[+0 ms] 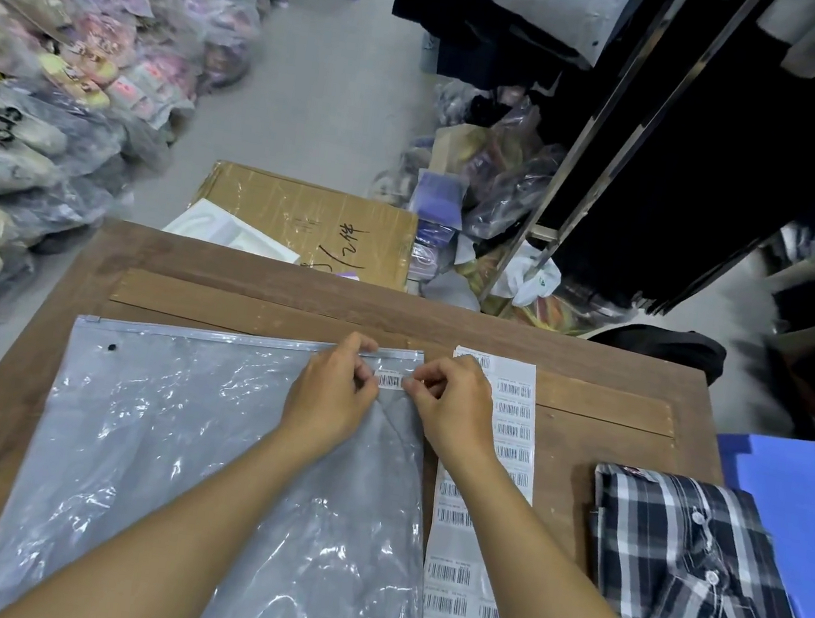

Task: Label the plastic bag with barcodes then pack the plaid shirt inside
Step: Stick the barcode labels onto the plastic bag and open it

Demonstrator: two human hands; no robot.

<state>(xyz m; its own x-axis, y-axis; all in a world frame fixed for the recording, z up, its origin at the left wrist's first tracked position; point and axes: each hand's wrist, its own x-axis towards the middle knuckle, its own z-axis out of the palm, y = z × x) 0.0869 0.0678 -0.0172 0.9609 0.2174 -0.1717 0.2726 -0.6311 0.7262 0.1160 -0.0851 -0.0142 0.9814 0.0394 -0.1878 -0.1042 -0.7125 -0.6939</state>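
Your two forearms cross the plastic bag, which covers most of the table's left and middle, so the bare wood you can reach lies along the far edge and in the near left corner. To your right, the barcode sheet lies just beside the bag, and a strip of open wood separates it from the plaid shirt. A blue plastic piece blocks the table's right edge.

Clothing stockroom, bagged slippers heaped along the floor, garment rack, cardboard carton
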